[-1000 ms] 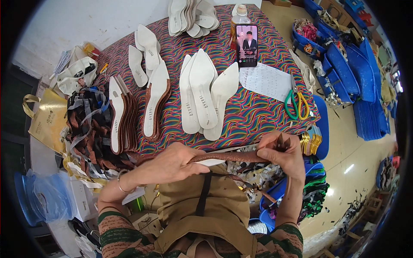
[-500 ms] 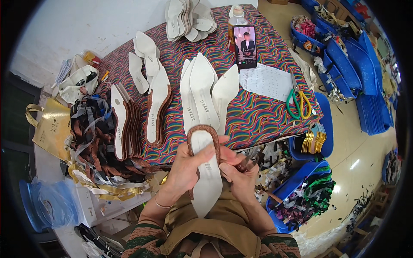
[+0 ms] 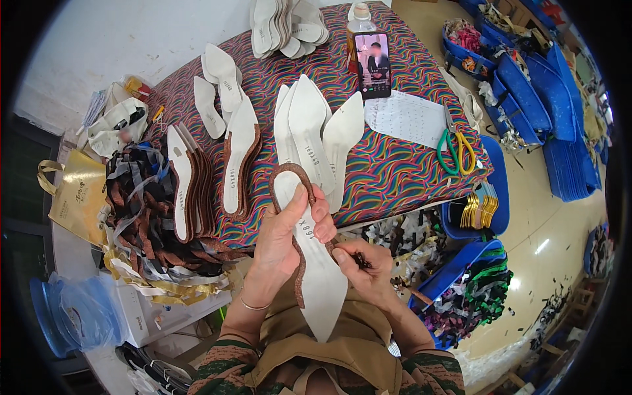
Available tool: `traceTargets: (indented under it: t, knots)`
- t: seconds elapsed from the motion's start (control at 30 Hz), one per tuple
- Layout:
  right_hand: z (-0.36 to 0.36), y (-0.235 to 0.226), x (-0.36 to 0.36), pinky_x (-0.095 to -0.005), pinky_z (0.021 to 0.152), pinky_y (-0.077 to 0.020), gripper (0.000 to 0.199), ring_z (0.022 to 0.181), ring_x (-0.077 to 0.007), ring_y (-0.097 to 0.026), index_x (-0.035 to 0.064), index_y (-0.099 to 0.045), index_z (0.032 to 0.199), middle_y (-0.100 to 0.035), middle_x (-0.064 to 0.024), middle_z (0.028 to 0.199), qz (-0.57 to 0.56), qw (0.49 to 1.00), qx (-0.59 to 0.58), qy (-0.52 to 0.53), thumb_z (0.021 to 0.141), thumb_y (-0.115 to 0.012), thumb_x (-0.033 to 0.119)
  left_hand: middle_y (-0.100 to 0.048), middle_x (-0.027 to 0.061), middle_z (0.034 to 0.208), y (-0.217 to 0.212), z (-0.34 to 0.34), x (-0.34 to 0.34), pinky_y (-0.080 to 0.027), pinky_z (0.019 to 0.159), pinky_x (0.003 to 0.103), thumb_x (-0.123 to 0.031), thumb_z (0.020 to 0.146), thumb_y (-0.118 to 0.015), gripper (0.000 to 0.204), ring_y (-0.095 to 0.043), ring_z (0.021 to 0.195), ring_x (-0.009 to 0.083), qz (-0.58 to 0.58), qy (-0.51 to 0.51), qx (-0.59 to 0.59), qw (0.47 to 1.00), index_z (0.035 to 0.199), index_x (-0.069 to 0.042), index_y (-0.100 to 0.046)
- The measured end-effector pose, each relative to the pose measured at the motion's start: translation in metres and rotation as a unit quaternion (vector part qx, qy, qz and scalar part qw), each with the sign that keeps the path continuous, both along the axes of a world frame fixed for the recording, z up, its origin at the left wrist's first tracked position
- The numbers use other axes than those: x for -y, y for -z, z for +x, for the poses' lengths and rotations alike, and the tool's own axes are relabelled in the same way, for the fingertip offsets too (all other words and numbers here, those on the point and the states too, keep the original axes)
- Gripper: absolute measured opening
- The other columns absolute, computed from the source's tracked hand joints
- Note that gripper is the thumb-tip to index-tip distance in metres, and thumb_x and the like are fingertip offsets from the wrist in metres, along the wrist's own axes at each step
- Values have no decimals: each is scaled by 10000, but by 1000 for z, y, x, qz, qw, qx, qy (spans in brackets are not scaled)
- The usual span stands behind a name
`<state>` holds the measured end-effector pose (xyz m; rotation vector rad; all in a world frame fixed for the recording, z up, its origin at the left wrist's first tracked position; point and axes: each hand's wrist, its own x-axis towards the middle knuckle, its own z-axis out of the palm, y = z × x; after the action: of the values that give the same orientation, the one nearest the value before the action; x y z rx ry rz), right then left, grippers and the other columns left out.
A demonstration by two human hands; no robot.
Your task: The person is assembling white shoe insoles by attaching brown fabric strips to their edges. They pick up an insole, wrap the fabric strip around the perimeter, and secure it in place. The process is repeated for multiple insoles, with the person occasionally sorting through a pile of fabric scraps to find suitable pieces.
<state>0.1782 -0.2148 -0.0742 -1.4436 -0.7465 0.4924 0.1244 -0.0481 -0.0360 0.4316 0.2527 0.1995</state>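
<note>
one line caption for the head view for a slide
Left hand presses a brown strap around a white pointed insole; right hand pinches the strap's other end.

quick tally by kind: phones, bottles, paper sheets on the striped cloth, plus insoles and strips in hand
phone: 1
bottle: 1
paper sheet: 1
white insole in left hand: 1
brown strip: 1
total: 5

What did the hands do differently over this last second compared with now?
A second ago both hands stretched a brown strip out flat between them. Now the left hand presses a white pointed insole with the brown strip looped around its rounded end, while the right hand works the strip along its edge. The insoles on the striped table, phone and scissors stayed put.
</note>
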Motion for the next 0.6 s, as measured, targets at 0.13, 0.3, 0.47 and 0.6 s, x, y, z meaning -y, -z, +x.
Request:
traceTargets:
  t: [0.13,0.3,0.47,0.6]
  knots:
    - [8,9,-8,-209,575,-446,81,646,-42,-534,-43,-650,881,-630,-5,728,30,999,24,32,881,-664,36,-619,131,996,-1,1,4,-520,810,391,-157,983,-521,254,-640,934,277,126,6,15,992,1172,11,-538]
    - [14,3,-17,-229,547,-434,107,621,-40,-529,-19,-669,952,-638,-27,732,53,996,-58,38,866,-633,35,-599,236,1247,-4,-7,17,-490,979,392,-45,936,-519,280,-568,1197,296,276,83,-72,955,1196,54,-551]
    - [23,18,0,-246,617,-475,303,748,-65,-581,7,-598,1163,-657,-53,866,15,992,-118,-32,871,-645,71,-649,277,1095,-13,-5,5,-559,861,389,-51,940,-531,195,-669,1005,307,272,-15,-77,959,1092,56,-589]
    - [25,3,8,-294,650,-517,433,786,-155,-656,35,-527,1258,-659,-113,928,-34,998,49,-35,849,-668,63,-674,266,1019,-22,6,3,-583,771,373,-83,949,-541,198,-695,884,288,291,-53,-80,952,1070,67,-587]
